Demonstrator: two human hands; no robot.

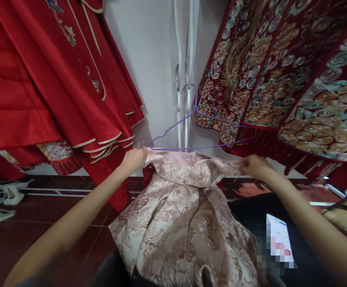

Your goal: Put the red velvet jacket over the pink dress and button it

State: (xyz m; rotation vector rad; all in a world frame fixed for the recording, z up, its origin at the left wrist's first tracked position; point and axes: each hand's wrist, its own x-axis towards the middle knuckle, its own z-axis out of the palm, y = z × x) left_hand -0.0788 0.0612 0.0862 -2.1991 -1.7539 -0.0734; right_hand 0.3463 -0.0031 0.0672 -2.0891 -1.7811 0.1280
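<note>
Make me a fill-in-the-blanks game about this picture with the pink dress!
The left hand and right hand grip the shiny pink floral brocade garment by its ____ edge. The thin wire hanger above it is coloured ____. The satin robes hanging at the left are ____. Missing words: top; purple; red.

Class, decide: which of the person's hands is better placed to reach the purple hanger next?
Probably left: the left hand grips the pink garment right beside a corner of the purple hanger; the right hand sits farther below it.
</note>
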